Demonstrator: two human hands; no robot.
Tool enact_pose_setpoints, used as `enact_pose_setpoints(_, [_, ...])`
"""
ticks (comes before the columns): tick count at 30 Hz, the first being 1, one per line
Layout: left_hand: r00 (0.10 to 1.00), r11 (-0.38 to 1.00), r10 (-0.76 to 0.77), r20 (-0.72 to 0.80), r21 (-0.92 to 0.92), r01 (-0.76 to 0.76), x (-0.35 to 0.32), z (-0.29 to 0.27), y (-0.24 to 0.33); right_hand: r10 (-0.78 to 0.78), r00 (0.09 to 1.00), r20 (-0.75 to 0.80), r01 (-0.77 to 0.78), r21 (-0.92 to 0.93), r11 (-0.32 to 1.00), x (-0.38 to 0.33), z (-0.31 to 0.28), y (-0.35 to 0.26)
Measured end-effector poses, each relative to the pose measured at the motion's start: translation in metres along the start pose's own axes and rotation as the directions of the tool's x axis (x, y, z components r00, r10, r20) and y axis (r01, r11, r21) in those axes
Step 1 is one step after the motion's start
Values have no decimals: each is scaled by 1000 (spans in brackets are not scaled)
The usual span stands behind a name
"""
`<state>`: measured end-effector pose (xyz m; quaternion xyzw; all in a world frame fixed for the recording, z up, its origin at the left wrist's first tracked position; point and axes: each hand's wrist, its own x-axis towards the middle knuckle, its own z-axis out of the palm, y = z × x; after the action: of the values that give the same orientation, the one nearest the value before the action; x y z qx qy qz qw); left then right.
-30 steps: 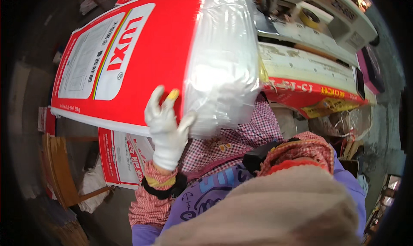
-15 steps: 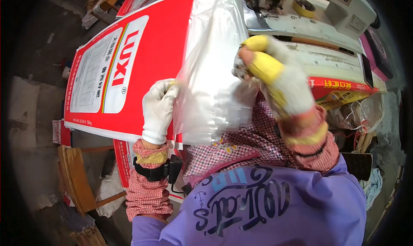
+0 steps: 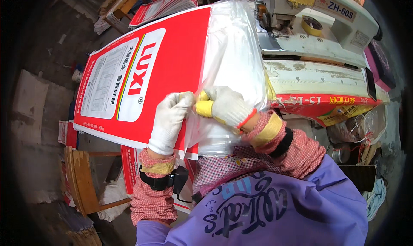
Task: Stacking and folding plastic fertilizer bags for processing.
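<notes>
Sack, red and white, lies flat left of the sewing table; clear film borders its right edge and reaches the table's left edge. Left hand, white-gloved, over the sack near its right edge: fingertips pinched on loose film. Right hand, yellow-fingered glove, just beside: thumb and curled fingers gripping the same film. Sewing machine toward the table's far edge, yellow-rimmed roll on its base.

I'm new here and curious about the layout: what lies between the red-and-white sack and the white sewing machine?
In the head view, layers of clear plastic film lie between the red-and-white sack and the sewing machine.
</notes>
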<state>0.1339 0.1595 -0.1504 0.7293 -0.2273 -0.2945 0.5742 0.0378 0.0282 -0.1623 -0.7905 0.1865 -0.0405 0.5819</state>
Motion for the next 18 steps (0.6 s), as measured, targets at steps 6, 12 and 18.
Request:
enact_pose_setpoints(6, [994,980,102,39,167,-107,4,-19,5,61,989,134,-117,458,881,-10,23,37])
enact_pose_setpoints(12, [922,908,332,-201,-199,-370,3,-75,30,-252,928,-275,124,-409,904,-24,14,26])
enact_pose_setpoints(18, [870,904,423,-255,178,-388,-18,-63,63,-454,554,698,729,-144,669,-7,77,-12])
